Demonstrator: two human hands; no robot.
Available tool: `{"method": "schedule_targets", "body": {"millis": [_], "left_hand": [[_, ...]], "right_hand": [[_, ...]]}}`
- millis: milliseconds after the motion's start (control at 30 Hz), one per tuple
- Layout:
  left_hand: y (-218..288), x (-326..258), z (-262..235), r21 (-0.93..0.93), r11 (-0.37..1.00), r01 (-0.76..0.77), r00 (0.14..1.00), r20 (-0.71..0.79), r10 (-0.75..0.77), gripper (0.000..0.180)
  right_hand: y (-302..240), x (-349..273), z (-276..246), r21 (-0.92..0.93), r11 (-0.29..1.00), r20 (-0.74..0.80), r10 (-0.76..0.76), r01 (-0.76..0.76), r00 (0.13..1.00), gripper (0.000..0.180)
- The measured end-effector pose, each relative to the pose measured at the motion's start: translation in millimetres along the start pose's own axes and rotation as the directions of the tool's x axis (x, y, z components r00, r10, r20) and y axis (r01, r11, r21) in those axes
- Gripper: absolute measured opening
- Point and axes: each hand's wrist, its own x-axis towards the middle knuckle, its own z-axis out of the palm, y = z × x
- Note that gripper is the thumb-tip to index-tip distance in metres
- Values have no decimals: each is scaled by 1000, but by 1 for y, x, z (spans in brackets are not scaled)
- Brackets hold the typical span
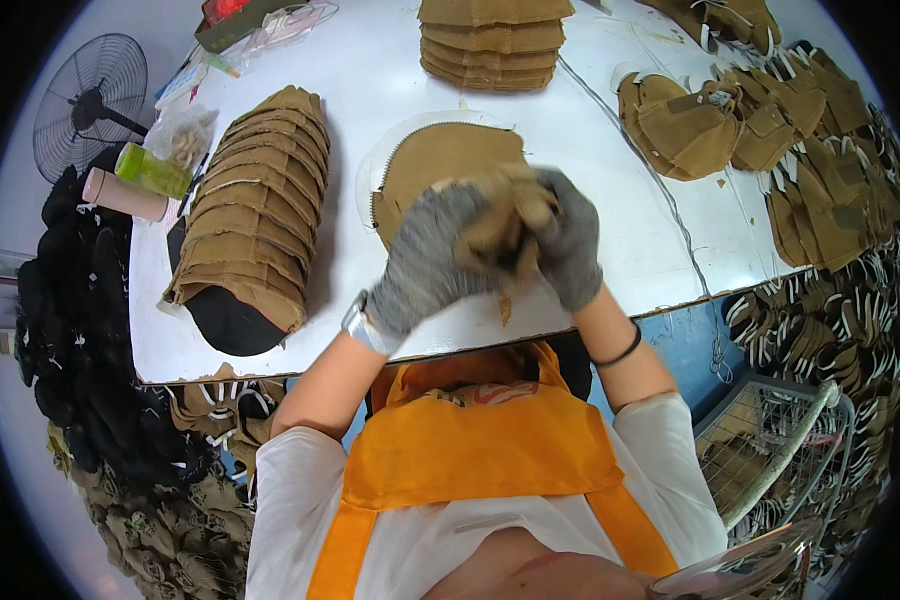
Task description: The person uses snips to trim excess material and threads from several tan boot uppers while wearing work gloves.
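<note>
Both grey-gloved hands are bunching one tan suede piece (pixel 505 235) over the white table's (pixel 370 70) near edge.

Left hand (pixel 430 265) and right hand (pixel 570 250) are clamping tight, blurred; next likely calls for turning it. Beyond, a flat tan panel (pixel 440 160), fanned left stack (pixel 260 200), far pile (pixel 492 42).

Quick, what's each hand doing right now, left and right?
Left hand: closed on the tan fabric piece.
Right hand: closed on the same tan fabric piece; motion blur hides the finger detail.
</note>
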Motion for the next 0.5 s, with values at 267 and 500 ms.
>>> {"method": "schedule_targets", "body": {"millis": [267, 500], "left_hand": [[20, -43, 11, 150, 908, -390, 907, -109, 408, 41], [8, -45, 4, 115, 934, -337, 929, -118, 350, 61]], "right_hand": [[11, -57, -8, 163, 880, -55, -444, 446, 895, 67], [-19, -45, -10, 191, 901, 32, -404, 391, 914, 79]]}}
